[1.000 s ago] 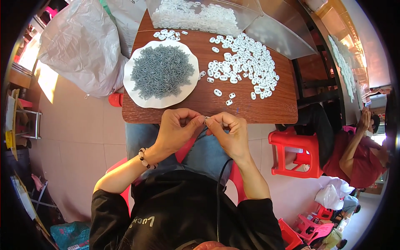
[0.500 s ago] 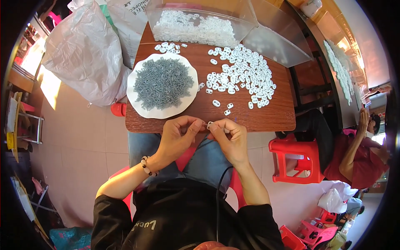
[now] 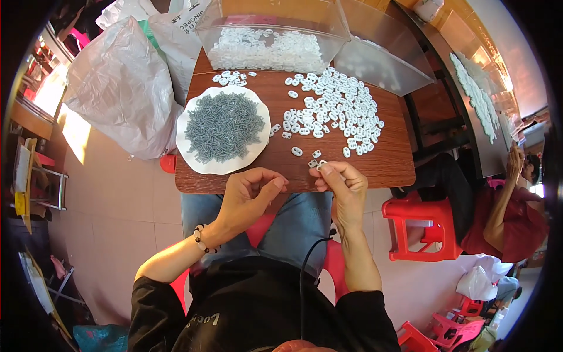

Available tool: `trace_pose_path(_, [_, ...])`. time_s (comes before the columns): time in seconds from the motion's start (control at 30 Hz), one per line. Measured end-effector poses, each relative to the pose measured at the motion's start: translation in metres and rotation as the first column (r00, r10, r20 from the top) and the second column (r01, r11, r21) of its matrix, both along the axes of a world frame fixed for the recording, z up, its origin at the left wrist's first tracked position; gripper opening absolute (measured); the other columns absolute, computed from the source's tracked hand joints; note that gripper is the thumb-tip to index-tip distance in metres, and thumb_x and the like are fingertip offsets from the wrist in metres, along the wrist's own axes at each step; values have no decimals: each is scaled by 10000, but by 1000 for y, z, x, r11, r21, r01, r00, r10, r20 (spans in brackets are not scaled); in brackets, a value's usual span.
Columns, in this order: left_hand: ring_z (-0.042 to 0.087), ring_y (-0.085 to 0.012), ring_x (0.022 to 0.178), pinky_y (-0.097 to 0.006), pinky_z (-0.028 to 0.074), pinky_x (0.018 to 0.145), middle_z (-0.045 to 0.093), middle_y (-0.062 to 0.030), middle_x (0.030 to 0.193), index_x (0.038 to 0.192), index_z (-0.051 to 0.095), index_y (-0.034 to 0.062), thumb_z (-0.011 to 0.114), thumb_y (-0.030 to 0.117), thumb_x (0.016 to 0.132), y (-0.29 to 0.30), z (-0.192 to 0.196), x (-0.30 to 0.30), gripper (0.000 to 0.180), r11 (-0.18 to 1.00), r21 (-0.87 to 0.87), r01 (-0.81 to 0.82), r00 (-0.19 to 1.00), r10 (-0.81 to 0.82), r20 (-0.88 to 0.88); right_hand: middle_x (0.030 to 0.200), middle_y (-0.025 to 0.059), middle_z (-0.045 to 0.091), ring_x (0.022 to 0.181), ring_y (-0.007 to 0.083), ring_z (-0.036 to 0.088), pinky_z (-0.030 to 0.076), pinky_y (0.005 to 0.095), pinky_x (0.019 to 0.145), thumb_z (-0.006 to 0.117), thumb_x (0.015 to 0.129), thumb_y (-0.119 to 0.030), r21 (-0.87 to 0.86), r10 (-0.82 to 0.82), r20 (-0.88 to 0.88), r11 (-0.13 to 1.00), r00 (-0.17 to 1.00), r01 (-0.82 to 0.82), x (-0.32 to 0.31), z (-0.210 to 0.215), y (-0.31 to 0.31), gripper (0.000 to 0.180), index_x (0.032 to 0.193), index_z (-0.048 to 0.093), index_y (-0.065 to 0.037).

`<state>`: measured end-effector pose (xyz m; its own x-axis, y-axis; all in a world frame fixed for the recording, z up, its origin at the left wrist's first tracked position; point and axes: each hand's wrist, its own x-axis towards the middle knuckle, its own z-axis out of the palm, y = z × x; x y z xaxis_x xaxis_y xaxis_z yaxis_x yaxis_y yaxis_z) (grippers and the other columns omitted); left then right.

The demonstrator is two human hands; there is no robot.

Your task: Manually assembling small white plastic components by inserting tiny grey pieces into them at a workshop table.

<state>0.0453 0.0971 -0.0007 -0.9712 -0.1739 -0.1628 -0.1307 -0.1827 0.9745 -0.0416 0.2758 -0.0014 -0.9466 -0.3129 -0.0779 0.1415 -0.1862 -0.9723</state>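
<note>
My right hand (image 3: 347, 183) pinches a small white oval two-holed plastic piece (image 3: 322, 166) between thumb and forefinger, above the table's front edge. Two loose pieces lie just beyond its fingertips. To its left, my left hand (image 3: 251, 196) is closed with thumb against fingers; anything held there is too small to make out. A scalloped white plate (image 3: 189, 158), heaped with small grey-blue tube-like pieces (image 3: 226, 126), stands beyond my left hand. Many more white oval pieces (image 3: 346, 102) are spread over the right side of the brown wooden table (image 3: 264, 176).
At the table's back stands a clear bin (image 3: 275, 20) of white pieces, with a translucent panel (image 3: 381, 58) beside it. Large white sacks (image 3: 123, 88) stand at the left. A red stool (image 3: 422, 229) and a seated person (image 3: 504, 226) are at the right.
My hands have come apart. The right one moved right and slightly away from me with the white piece, toward the loose pieces; the left stayed near the table edge.
</note>
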Motion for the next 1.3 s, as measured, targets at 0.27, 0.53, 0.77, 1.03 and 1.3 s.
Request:
trace_pose_path(0.27, [540, -34, 710, -175, 399, 583, 658, -32, 826, 947, 668, -5, 591, 120, 921, -8, 24, -9, 149, 999, -44, -16, 989, 9, -145, 841, 128, 700, 642, 84, 603, 484, 207, 604, 646, 878, -98, -76, -59, 58, 995, 997, 63, -7, 0, 6, 88, 899, 663, -14])
trace_pose_path(0.53, [524, -36, 723, -189, 398, 651, 630, 9, 795, 950, 659, -2, 585, 55, 869, -41, 32, -43, 123, 802, -592, -78, 981, -45, -190, 845, 109, 689, 676, 74, 592, 471, 191, 610, 645, 883, -119, -129, -95, 41, 987, 995, 100, -14, -1, 12, 101, 902, 656, -20])
trace_pose_path(0.77, [522, -87, 674, -246, 412, 625, 637, -33, 784, 928, 657, 6, 570, 79, 849, -69, 30, -80, 138, 584, -808, -80, 982, -93, -165, 874, 110, 684, 701, 84, 601, 490, 198, 632, 622, 900, -127, -176, -158, 42, 971, 986, 163, -19, 3, 17, 112, 916, 637, -17])
trace_pose_path(1.03, [599, -242, 744, -325, 471, 654, 633, -137, 841, 905, 652, -8, 585, 87, 805, -75, 22, -128, 154, 332, -937, -109, 908, -351, -230, 911, 120, 684, 725, 86, 607, 504, 200, 651, 608, 908, -126, -211, -162, 47, 963, 986, 168, -22, 1, 20, 112, 911, 633, -17])
trace_pose_path(1.3, [625, -277, 717, -360, 485, 649, 646, -162, 785, 877, 648, 0, 586, 78, 786, -62, 21, -160, 135, 298, -944, 145, 894, -449, -5, 909, 107, 683, 737, 82, 601, 490, 198, 660, 608, 907, -134, -183, -164, 45, 968, 985, 169, -25, 0, 21, 116, 904, 633, -20])
